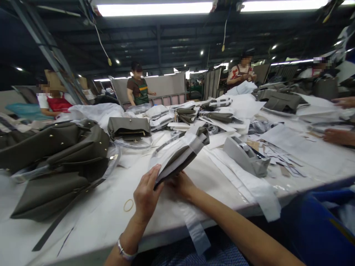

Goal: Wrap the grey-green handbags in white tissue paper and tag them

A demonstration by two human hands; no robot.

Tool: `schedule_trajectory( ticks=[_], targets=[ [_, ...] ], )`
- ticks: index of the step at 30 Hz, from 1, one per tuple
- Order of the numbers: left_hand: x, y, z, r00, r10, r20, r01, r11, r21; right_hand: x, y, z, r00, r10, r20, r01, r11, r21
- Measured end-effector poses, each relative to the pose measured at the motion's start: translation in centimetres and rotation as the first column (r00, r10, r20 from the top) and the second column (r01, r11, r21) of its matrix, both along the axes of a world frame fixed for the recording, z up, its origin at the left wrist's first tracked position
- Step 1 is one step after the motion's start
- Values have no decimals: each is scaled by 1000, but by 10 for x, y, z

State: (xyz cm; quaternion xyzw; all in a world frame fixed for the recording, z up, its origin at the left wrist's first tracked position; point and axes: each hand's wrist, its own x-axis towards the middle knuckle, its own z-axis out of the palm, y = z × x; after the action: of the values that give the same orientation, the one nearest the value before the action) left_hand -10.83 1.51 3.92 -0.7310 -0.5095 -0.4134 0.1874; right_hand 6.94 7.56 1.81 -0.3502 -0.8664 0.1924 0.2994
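Note:
A dark grey-green handbag (180, 162), flattened and partly covered in white paper and clear film, is tilted up above the white table in front of me. My left hand (146, 192) grips its near left corner, thumb on one face and fingers on the other. Below the bag's lower edge, my right hand (181, 184) is curled against its underside, with the fingertips largely hidden. A strip of white wrapping (195, 229) hangs over the table edge beneath my hands. On the table beside my left wrist lies a yellow rubber band (128, 205).
Dark handbags (66, 159) are heaped at left, and another bag (129, 127) stands behind. A grey tape dispenser (245, 155) sits right of my hands near scattered small cards (283, 159). A blue bin (318, 225) is at lower right. Co-workers stand across the table; another person's hands reach in at right.

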Motion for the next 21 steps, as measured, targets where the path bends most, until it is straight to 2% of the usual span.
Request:
schedule_trajectory(
  ticks=[5,7,9,11,13,15,18,19,21],
  targets=[
    [13,-15,1,997,-54,-58,57,997,54,26,-51,-12,998,-17,57,16,1000,25],
    [21,-19,0,994,-68,-82,74,995,70,36,-71,-12,995,40,90,-44,998,50],
    [30,-22,-3,992,-85,-96,94,991,94,43,-86,-4,981,171,95,-182,976,119],
    [37,-25,-8,989,-108,-104,119,987,110,50,-94,12,947,306,98,-320,926,201],
    [43,-28,-16,987,-120,-105,131,986,105,57,-95,31,932,354,76,-361,892,272],
    [48,-34,-25,987,-124,-103,133,988,83,64,-86,50,954,299,-2,-283,905,318],
    [56,-43,-35,986,-124,-114,133,988,83,66,-48,71,985,60,-164,-16,965,261],
    [59,-46,-37,986,-116,-119,127,987,94,63,-30,76,987,-39,-158,71,977,200],
    [63,-49,-38,989,-86,-124,103,986,135,51,10,79,983,-184,16,183,981,59]
  ],
)
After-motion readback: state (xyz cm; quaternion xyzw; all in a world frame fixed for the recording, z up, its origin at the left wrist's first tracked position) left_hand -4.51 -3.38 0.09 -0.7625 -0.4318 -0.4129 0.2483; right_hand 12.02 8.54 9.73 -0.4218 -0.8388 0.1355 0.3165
